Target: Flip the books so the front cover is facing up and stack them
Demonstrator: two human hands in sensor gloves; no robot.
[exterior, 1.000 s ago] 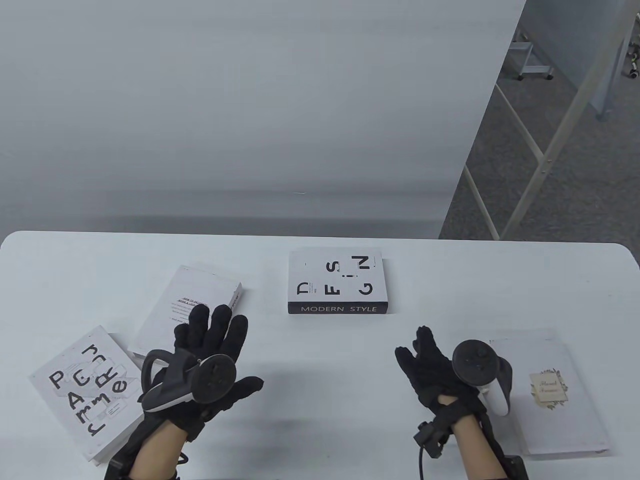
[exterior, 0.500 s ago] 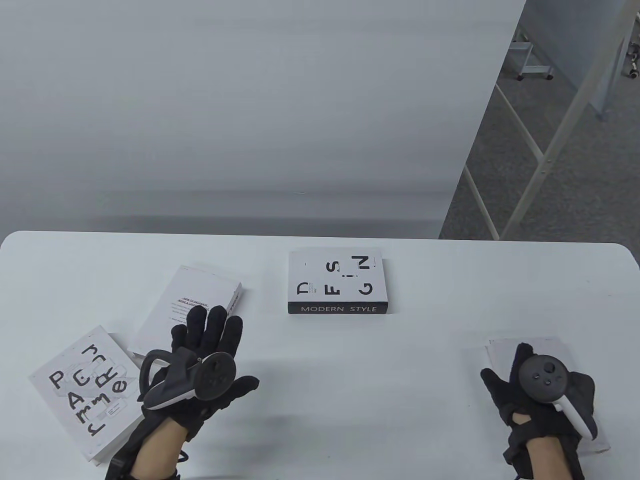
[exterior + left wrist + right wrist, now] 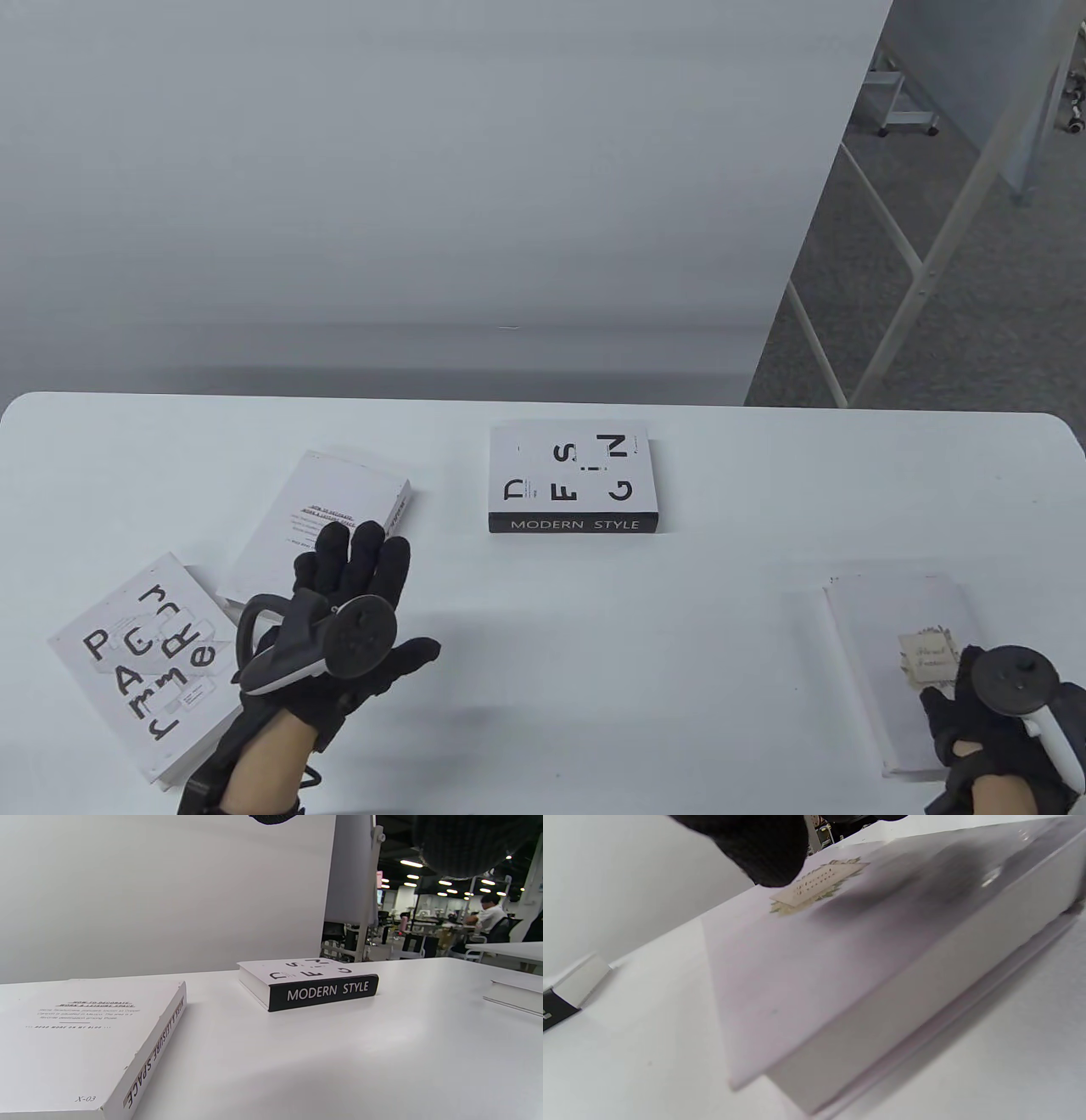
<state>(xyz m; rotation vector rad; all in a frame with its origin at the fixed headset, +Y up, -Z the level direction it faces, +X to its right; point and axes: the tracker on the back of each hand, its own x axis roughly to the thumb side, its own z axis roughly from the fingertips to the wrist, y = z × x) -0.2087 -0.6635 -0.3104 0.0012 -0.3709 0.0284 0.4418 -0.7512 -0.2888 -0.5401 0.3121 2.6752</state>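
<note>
Four books lie on the white table (image 3: 679, 611). The "MODERN STYLE" book (image 3: 573, 480) lies at the middle back, lettered cover up, and also shows in the left wrist view (image 3: 314, 984). A white book with small text (image 3: 322, 509) lies at the left, its "LEISURE SPACE" spine visible in the left wrist view (image 3: 85, 1043). A book with large scattered letters (image 3: 140, 662) lies at the near left. My left hand (image 3: 356, 577) hovers open, fingers spread, over the small-text book's near corner. My right hand (image 3: 976, 705) is at the near right corner of the white book with a floral label (image 3: 882, 645). One gloved finger (image 3: 763, 853) lies over its cover (image 3: 806, 963) near the label. The other fingers are hidden.
A grey partition wall (image 3: 424, 212) stands behind the table's far edge. To the right of the table are carpeted floor and metal frame legs (image 3: 916, 255). The floral-label book's edge shows at the right in the left wrist view (image 3: 513, 995).
My right hand has moved right and toward me, from the table's middle across the floral-label book to its near right corner. My left hand has barely moved. The books lie as before.
</note>
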